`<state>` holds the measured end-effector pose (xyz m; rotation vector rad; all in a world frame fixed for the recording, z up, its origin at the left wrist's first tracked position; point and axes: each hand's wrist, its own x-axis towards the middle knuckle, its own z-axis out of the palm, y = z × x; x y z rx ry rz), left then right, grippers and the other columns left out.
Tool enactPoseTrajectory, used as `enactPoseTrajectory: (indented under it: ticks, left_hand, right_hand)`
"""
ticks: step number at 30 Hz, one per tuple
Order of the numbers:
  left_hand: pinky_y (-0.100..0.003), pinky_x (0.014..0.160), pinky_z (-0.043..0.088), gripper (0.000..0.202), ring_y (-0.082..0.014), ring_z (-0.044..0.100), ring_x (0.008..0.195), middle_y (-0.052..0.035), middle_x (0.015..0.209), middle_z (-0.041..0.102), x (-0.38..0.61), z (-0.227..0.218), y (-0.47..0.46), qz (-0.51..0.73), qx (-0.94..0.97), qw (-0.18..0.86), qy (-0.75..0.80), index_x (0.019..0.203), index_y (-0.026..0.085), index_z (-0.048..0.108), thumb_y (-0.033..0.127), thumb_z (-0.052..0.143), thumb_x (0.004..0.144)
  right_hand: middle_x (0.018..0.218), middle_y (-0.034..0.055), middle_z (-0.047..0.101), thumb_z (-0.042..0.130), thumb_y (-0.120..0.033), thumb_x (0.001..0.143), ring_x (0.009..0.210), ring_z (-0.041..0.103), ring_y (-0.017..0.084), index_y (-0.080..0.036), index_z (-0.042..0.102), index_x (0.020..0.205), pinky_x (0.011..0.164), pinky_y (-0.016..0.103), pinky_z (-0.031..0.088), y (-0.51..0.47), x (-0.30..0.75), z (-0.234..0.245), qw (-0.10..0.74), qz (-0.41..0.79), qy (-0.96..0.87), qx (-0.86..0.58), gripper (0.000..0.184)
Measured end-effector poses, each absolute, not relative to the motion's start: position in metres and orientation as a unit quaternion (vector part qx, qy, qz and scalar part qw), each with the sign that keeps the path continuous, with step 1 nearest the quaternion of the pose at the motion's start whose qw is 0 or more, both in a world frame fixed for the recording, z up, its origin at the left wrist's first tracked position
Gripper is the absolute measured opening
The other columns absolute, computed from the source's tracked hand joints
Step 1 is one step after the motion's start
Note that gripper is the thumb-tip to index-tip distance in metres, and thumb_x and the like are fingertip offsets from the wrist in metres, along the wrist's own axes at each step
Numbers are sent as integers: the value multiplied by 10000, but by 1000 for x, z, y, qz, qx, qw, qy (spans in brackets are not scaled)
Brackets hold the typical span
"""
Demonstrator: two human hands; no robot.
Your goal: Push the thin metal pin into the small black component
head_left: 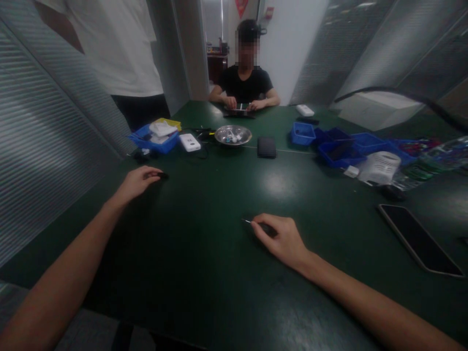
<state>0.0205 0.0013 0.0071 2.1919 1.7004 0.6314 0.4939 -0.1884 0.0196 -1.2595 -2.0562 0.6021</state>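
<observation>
My left hand (139,181) is over the left part of the green table (197,195), its fingers closed on a small dark object (163,175) whose kind I cannot make out. Right of the table's middle, my right hand (280,236) pinches a thin, shiny metal piece (246,221) between thumb and fingers. Only the piece's tip shows, pointing left; the rest is hidden in the hand. The two hands are well apart.
A metal dish (234,142) with small white parts, a white power bank (190,142) and a dark square object (266,147) lie farther back. Blue bins (302,134) stand right, a blue tray (141,141) left, a phone (420,239) near right. A co-worker (244,83) sits opposite; another person (113,48) stands left.
</observation>
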Motion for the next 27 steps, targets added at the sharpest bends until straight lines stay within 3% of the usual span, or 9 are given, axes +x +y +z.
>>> enactPoseTrajectory:
  ticks: [5, 10, 20, 27]
  left_hand:
    - [-291, 776, 460, 577, -218, 617, 913, -67, 1076, 689, 2, 11, 3, 161, 675, 122, 709, 1281, 163, 686, 537, 726, 843]
    - [-264, 728, 444, 410, -201, 628, 888, -56, 1045, 714, 4, 15, 4, 123, 620, 151, 760, 1075, 159, 740, 498, 757, 846]
    - [-197, 671, 451, 302, -141, 662, 816, 41, 900, 720, 9, 24, -14, 258, 633, 110, 721, 1162, 200, 718, 391, 699, 930]
    - [-220, 737, 511, 355, -138, 662, 787, -11, 916, 745, 15, 19, -7, 361, 594, 203, 689, 1210, 123, 729, 321, 723, 915]
  right_hand:
    - [840, 18, 735, 561, -334, 1016, 641, 663, 138, -193, 727, 988, 587, 241, 490, -189, 493, 20, 322, 232, -781, -482, 220]
    - [843, 15, 737, 565, -336, 1014, 630, 658, 133, -192, 734, 994, 594, 244, 492, -190, 494, 21, 319, 236, -782, -481, 223]
    - [848, 25, 746, 536, -345, 1026, 641, 672, 140, -194, 727, 998, 600, 243, 512, -190, 495, 24, 310, 236, -788, -476, 245]
    - [858, 25, 750, 544, -330, 1024, 656, 685, 143, -198, 729, 1007, 616, 243, 523, -189, 496, 21, 303, 228, -793, -477, 228]
